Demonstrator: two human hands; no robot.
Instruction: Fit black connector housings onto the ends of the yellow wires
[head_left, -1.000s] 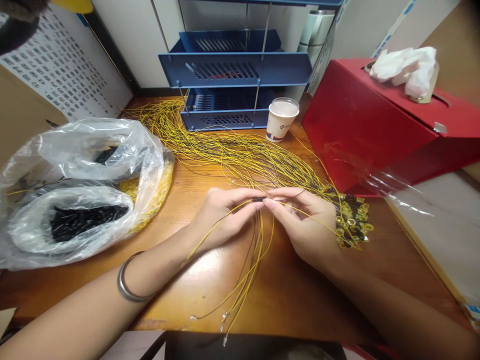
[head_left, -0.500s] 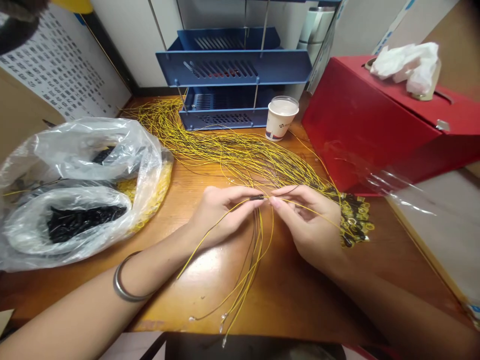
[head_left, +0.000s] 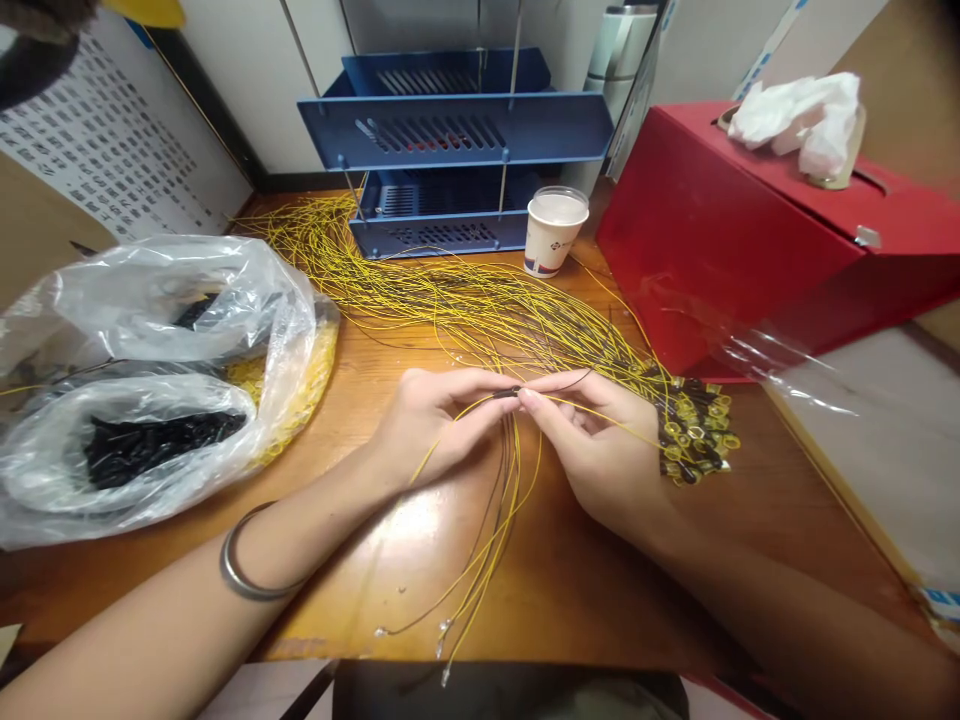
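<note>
My left hand (head_left: 435,420) and my right hand (head_left: 596,450) meet fingertip to fingertip over the wooden table (head_left: 570,590). Both pinch a thin yellow wire (head_left: 495,400), where a small black sleeve (head_left: 511,392) sits between the fingertips. Several more yellow wires (head_left: 491,540) hang from my hands toward the table's near edge. A large bundle of yellow wires (head_left: 465,300) spreads across the table behind my hands, ending in a cluster of ring terminals (head_left: 697,430) to the right of my right hand.
A clear plastic bag (head_left: 150,380) with black sleeves and yellow pieces lies at the left. At the back stand a blue tiered tray (head_left: 457,130) and a paper cup (head_left: 553,230). A red box (head_left: 750,230) with tissue on top stands at the right.
Both hands have stayed pinched together on the wire; the view has shifted a little, so they sit slightly further left and higher.
</note>
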